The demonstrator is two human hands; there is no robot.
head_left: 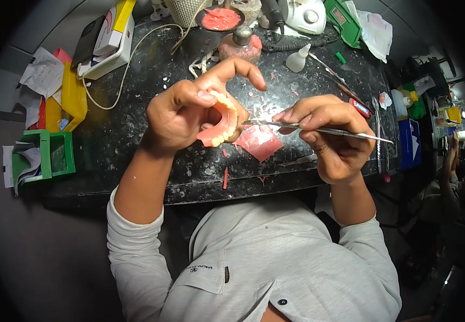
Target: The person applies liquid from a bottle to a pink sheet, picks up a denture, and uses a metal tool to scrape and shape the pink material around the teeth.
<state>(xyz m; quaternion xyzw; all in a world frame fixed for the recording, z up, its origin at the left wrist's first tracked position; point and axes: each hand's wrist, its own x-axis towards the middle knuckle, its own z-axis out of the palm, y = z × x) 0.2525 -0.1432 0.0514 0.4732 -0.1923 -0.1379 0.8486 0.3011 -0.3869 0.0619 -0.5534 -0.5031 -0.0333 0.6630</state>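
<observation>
Left hand (181, 110) pinches the pink denture (225, 122); right hand (331, 134) grips the slim metal tool (329, 130), tip near the denture.

Lettering on the shirt pocket (207, 276) begins "SAB", remainder unclear.

Pink denture base with yellowish teeth (223, 121); black, white-speckled benchtop (136, 155).
</observation>
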